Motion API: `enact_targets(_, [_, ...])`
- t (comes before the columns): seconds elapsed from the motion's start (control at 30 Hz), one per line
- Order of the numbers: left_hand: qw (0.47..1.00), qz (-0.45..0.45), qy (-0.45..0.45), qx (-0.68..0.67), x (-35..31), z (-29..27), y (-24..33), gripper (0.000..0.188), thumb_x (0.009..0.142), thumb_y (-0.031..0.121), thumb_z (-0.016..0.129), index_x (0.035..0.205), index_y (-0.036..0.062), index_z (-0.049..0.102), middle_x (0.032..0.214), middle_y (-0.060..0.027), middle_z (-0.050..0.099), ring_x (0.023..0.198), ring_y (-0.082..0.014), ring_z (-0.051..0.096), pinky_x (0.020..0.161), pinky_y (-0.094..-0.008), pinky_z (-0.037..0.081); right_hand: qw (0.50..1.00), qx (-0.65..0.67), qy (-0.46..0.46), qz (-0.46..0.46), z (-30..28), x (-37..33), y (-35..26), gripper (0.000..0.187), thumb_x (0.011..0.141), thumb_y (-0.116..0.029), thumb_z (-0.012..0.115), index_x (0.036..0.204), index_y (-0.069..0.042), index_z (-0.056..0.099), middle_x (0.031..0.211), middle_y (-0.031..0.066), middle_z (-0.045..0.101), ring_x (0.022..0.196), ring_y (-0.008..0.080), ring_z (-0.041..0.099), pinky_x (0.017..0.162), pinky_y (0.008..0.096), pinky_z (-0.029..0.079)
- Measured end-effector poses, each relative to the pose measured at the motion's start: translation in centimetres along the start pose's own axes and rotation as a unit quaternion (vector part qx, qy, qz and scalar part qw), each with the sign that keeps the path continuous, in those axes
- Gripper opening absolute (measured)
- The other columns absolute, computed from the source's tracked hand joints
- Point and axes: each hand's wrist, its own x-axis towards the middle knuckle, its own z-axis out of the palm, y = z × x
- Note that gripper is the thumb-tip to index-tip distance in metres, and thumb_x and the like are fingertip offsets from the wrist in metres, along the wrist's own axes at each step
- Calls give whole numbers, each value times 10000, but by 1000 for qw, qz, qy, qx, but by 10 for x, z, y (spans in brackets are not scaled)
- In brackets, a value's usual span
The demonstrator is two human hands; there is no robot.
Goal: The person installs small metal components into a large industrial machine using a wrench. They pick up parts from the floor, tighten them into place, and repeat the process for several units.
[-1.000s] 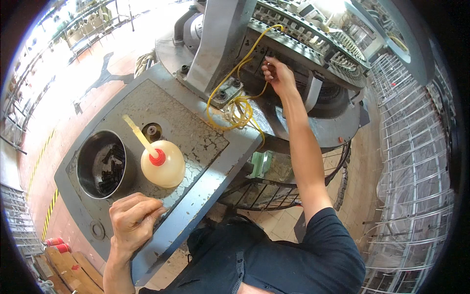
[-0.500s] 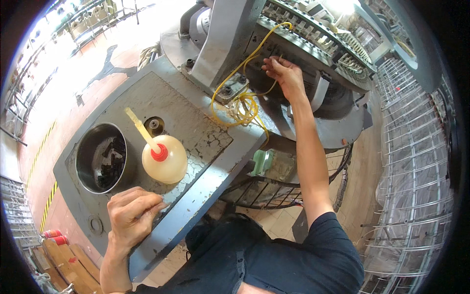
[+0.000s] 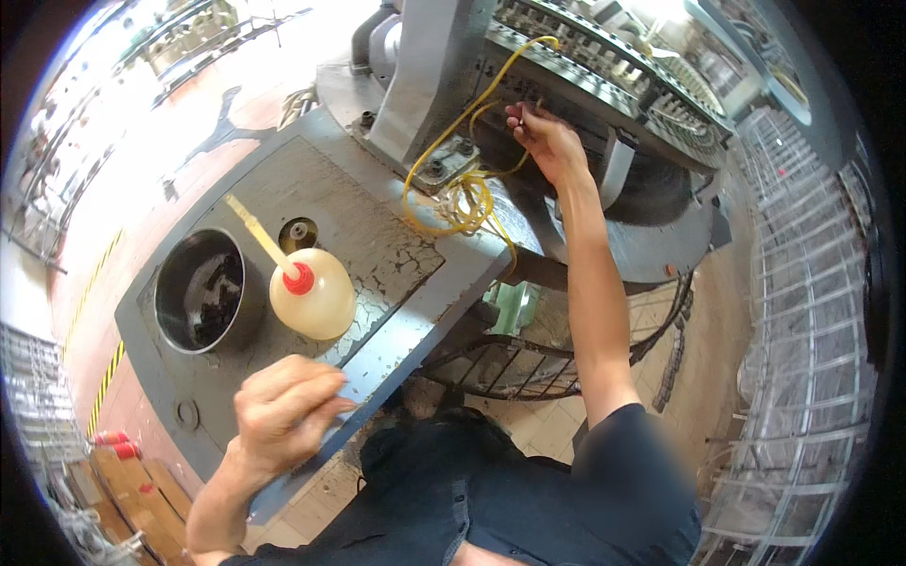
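Beside the lower part of the machine, my right hand [image 3: 552,146] is closed in a pinch at the end of a yellow cord [image 3: 460,209]. One strand runs up to these fingers from a loose coil lying on the machine base. Over the near edge of the grey machine table [image 3: 368,274], my left hand [image 3: 288,410] has its thumb and fingers pressed together; whatever they may hold is too small to make out. A round cream squeeze bottle [image 3: 321,307] with a red collar and long spout stands beyond it, beside a metal bowl [image 3: 168,292] of dark pieces.
The grey machine column [image 3: 415,85] rises at the far middle, with a curved row of metal parts [image 3: 604,71] to its right. A flat ring [image 3: 188,414] lies on the table's left corner. Wire racks [image 3: 793,311] stand along the right; stacked brown boards [image 3: 132,495] are at lower left.
My left hand has shifted right and slightly up, toward the table's near edge. My right hand stays beside the machine with only a slight movement.
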Motion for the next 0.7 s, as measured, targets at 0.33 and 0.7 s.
enact_targets(0.33, [989,-19,10,147,136,142,-54,149,825,1,684,965,-51,694,1010,-237,675,942,-434,654,825,-500,524,940,-284,138,-127,14,11,2,301,927,-284,759,830,1,747,663,88,715,536,170,640,566,311,482])
enact_targets(0.7, [957,-63,-6,285,152,187,-122,64,800,-2,628,780,-56,655,948,-249,643,909,-453,627,785,-499,505,950,-261,46,-163,9,5,15,310,915,-318,786,898,-9,763,736,72,741,661,133,702,611,269,512])
